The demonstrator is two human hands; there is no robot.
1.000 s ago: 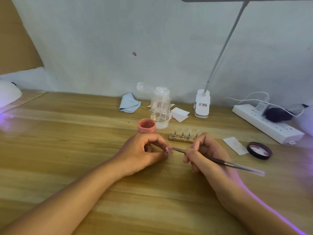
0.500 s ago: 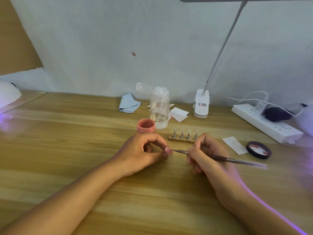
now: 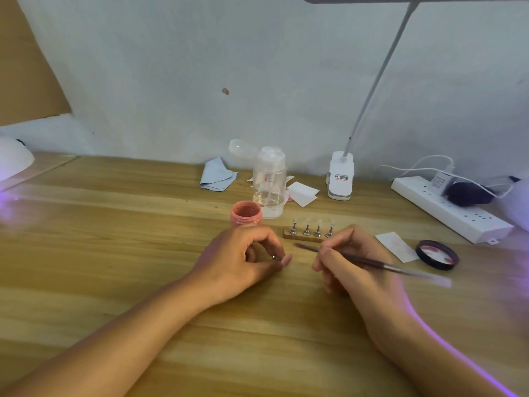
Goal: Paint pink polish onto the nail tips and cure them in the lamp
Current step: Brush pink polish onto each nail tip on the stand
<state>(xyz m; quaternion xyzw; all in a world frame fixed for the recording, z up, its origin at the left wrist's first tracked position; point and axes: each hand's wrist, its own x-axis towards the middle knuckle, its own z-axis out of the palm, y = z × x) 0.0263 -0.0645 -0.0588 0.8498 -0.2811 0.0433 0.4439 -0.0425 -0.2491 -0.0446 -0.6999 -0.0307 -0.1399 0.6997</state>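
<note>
- While the left hand [image 3: 246,259] rests its heel on the table [image 3: 114,253], thumb and forefinger curl in to pinch one nail tip [image 3: 282,260] on a small metal post. The tip is turned toward the other hand, likely so that it sits steady and square to the brush.
- Right hand [image 3: 352,262] grips the brush [image 3: 372,260] pencil-fashion, fingers curled round the shaft near the bristle end for fine control. The bristles point left, just short of the held tip and not touching it.
- Pink polish jar [image 3: 246,214] stands open just behind the left hand, a short reach for reloading. Its lid [image 3: 437,255] lies inside-up well off to the right, out of the working space.
- Wooden holder [image 3: 310,235], beside the jar, carries four more tips upright on posts. They look clear, but are too small to be sure.
- Curing lamp [image 3: 13,164] sits at the far left edge, throwing a purple glow on the wood. It is well apart, so curing looks like a later step.
- Pump bottle [image 3: 269,184] and blue cloth [image 3: 217,174] are parked back by the wall.
</note>
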